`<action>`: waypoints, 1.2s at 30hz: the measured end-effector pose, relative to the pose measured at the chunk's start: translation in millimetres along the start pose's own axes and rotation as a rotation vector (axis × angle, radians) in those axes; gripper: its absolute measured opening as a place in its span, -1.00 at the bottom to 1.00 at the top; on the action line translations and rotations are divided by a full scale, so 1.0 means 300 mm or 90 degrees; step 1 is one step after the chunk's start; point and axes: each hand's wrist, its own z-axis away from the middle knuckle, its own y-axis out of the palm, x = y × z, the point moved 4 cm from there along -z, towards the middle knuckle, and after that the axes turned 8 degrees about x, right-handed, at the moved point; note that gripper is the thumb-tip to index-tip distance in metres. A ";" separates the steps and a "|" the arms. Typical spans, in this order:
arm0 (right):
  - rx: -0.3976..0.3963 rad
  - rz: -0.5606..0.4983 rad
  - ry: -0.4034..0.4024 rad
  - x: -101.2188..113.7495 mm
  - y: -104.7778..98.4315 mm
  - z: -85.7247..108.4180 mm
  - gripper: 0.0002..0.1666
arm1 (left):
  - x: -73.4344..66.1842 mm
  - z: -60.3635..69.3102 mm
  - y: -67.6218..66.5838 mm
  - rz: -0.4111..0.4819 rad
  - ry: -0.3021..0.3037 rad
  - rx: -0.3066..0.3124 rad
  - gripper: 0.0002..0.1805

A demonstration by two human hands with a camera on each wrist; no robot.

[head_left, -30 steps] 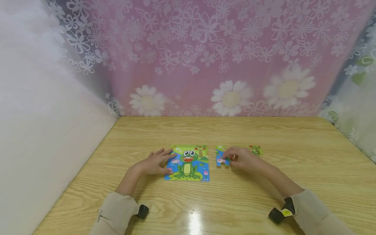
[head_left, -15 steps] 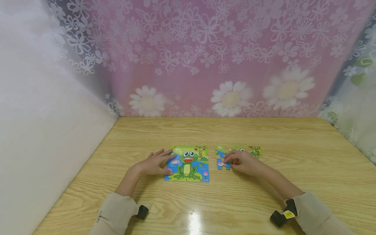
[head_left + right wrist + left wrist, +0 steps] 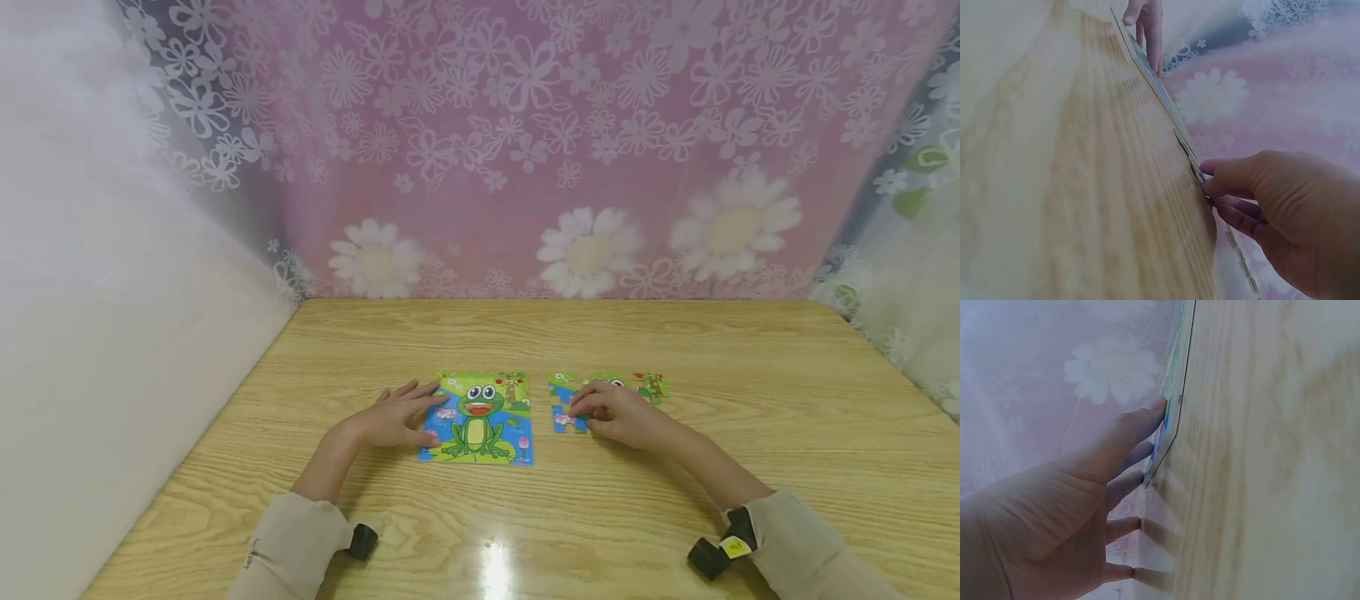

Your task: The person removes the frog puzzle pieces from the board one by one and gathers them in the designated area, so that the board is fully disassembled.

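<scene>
A square frog picture (image 3: 476,429) lies flat left of the table's middle. My left hand (image 3: 386,419) rests on its left edge with fingers spread, thumb and fingertips touching it; the left wrist view shows that hand (image 3: 1054,512) from the thumb side. My right hand (image 3: 626,414) pinches a blue jigsaw piece (image 3: 560,419) with a pink flower, right of the picture. Just above that piece lies a green and blue jigsaw piece (image 3: 561,386). In the right wrist view, thumb and fingers of the right hand (image 3: 1272,206) meet at the piece's edge.
More jigsaw pieces (image 3: 652,383), showing the frog's eyes and a tree, lie behind my right hand, which partly covers them. The wooden table (image 3: 600,517) ends at a pink flowered curtain (image 3: 465,167). White cloth (image 3: 112,292) hangs at the left.
My right hand has drawn the pink-flower jigsaw piece slightly toward me, and a gap now shows below the upper-left piece. It has barely moved since half a second ago. My left hand stays put.
</scene>
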 end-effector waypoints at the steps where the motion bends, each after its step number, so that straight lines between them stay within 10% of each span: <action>1: 0.000 0.001 0.001 -0.001 0.001 0.000 -0.73 | 0.000 0.000 0.000 0.000 0.000 0.000 -0.20; 36: 0.009 0.022 0.021 -0.006 0.011 -0.010 -0.79 | -0.004 -0.001 0.000 0.007 -0.001 -0.001 -0.21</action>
